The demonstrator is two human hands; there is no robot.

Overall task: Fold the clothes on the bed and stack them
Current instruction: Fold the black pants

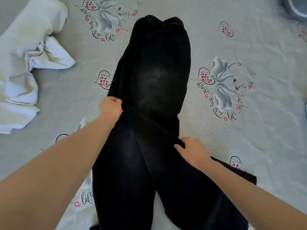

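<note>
Black jeans (156, 77) lie lengthwise down the middle of the bed, waistband at the far end, a back pocket facing up, the legs running toward me and off the bottom edge. My left hand (110, 107) grips the jeans' left edge below the pocket, fingers curled into the cloth. My right hand (193, 151) holds the right edge lower down, its fingertips tucked under a fold of the fabric. A crumpled white garment (31, 53) lies at the left of the bed.
The grey bedsheet (249, 146) carries swan, heart and lettering prints. A grey object (295, 9) shows at the top right corner. White fabric (83, 218) peeks from under the jeans' legs at the bottom left.
</note>
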